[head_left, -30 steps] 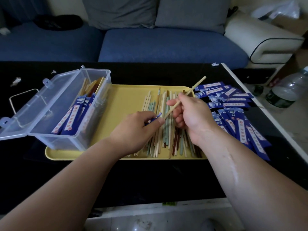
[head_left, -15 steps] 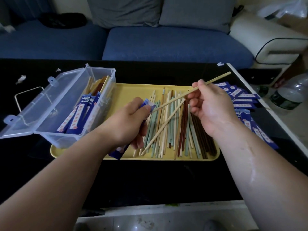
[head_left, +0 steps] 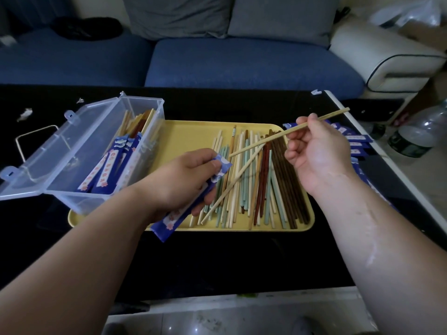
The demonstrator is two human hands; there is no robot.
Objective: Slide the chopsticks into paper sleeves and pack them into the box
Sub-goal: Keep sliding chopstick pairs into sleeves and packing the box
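Since a second ago the right hand (head_left: 319, 153) has drawn back toward 2 o'clock. The tip of the pale chopstick (head_left: 266, 141) is now clear of the left hand (head_left: 183, 180), just short of the sleeve mouth.

- Right thumb and fingers pinch the stick near its upper end, which points to 2.
- Left hand grips the blue paper sleeve (head_left: 169, 220): mouth toward 2, tail past the near rim of the yellow tray (head_left: 188, 136) at 7.
- Loose chopsticks (head_left: 266, 189) are piled centre-right on the tray.
- Clear box (head_left: 79, 200) at 9, lid open, sleeved sticks inside.
- Spare sleeves (head_left: 358, 139) at 3.

Step in hand: insertion. Likely best to keep the mouth open, line the stick along the sleeve and feed it slowly. An off angle may crumple the paper.
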